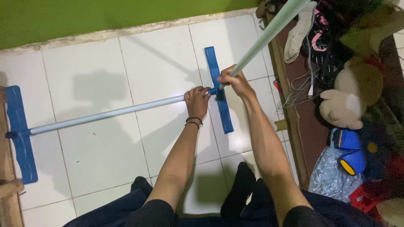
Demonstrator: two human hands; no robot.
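Two flat blue mop heads lie on the white tiled floor. The left mop head (19,134) carries a silver pole (105,113) that runs right to my left hand (197,101), which is closed around the pole's end. The middle mop head (219,90) lies just past that hand. My right hand (233,80) grips the lower end of a pale pole (269,35) that rises to the upper right, right at the middle head's joint. The two hands are almost touching. A dark band sits on my left wrist.
A green wall (105,17) borders the floor at the top. On the right, a wooden-edged bin (290,113) holds stuffed toys (349,101), wire hangers, a sock and a blue toy (349,151). A wooden piece (8,193) stands at the left edge. My dark-socked feet (244,185) are below.
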